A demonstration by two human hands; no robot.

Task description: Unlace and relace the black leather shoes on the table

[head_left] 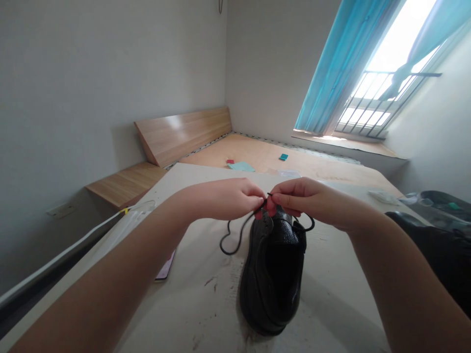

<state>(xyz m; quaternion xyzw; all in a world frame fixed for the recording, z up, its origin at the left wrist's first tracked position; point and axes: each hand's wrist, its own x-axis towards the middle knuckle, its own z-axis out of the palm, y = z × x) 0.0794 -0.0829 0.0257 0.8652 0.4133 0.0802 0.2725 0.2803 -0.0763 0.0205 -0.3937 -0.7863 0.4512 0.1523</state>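
Note:
A black leather shoe [253, 279] stands upright on the white tabletop, its heel towards me and its toe hidden behind my hands. Over its front, my left hand [235, 198] pinches a thin black shoelace [241, 238], which hangs in a loop on the shoe's left side. Close beside it, my right hand [300, 196] also has the lace between thumb and fingertips, with a short end poking out at the top. Another loop of lace curves out below the right hand. The fingertips of both hands nearly meet.
A phone [166, 267] lies partly behind my left forearm. The white table [198, 294] adjoins a wooden bed board [265, 149] bearing a teal packet [283, 157] and pale green paper [241, 166]. Dark items [434, 245] are at right; a white cable [66, 257] runs along the left.

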